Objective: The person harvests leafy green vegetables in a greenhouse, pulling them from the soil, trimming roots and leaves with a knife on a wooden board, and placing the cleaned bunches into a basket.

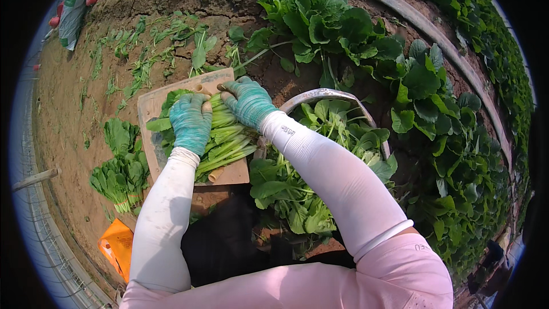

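Note:
Before me lies a wooden board point(233, 174) with short round pegs point(215, 175) at its ends. Leafy greens point(225, 150) are laid across it between the pegs, their pale stems pointing right and leaves left. My left hand point(191, 123), in a green-and-white knit glove, rests on the greens near the board's middle, its fingers curled over them. My right hand point(249, 101), in a matching glove, is at the stem ends by the upper right edge, with fingers bent. Whether it grips a stem is hidden.
Right of the board stands a basket with a curved handle point(317, 93), full of loose greens point(296, 184). Banded bunches of greens point(122, 178) and an orange bag point(118, 246) lie left on the soil. Growing plants point(420, 81) and a long pipe point(411, 10) are at the right.

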{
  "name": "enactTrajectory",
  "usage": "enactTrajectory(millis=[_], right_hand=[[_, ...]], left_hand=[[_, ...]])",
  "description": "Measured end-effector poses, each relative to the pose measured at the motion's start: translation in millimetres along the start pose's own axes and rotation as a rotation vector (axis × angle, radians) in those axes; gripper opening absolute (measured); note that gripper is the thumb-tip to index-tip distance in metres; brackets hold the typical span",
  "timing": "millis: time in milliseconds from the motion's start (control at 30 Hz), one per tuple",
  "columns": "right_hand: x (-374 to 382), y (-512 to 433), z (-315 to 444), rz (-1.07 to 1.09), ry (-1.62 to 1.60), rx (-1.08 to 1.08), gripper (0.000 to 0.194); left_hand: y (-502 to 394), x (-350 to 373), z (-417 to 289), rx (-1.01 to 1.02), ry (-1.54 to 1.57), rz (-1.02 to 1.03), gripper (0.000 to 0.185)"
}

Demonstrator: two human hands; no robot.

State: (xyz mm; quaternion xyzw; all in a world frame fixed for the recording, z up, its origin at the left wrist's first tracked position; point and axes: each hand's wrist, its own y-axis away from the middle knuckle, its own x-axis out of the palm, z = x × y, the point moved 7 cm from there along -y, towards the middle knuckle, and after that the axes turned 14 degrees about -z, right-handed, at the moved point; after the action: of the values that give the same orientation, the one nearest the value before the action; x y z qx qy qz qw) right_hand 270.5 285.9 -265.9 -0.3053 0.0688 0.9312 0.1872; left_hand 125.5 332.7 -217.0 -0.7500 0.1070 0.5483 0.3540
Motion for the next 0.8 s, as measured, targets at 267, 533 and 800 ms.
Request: enactTrajectory(millis=[267,533,800], right_hand=[[-139,14,-150,0.054,0.764,0.198,0.023],[-186,46,-336,0.319,1.173,0.19,0.028],[-189,80,-462,0.107,1.165,0.735,0.029]], left_hand=[[-9,-32,-24,0.036,-0.001,0.131,0.038],[-33,-137,-156,0.183,0.193,0.147,0.05],[82,-95,-258,0.476,0.335,0.98,0.053]])
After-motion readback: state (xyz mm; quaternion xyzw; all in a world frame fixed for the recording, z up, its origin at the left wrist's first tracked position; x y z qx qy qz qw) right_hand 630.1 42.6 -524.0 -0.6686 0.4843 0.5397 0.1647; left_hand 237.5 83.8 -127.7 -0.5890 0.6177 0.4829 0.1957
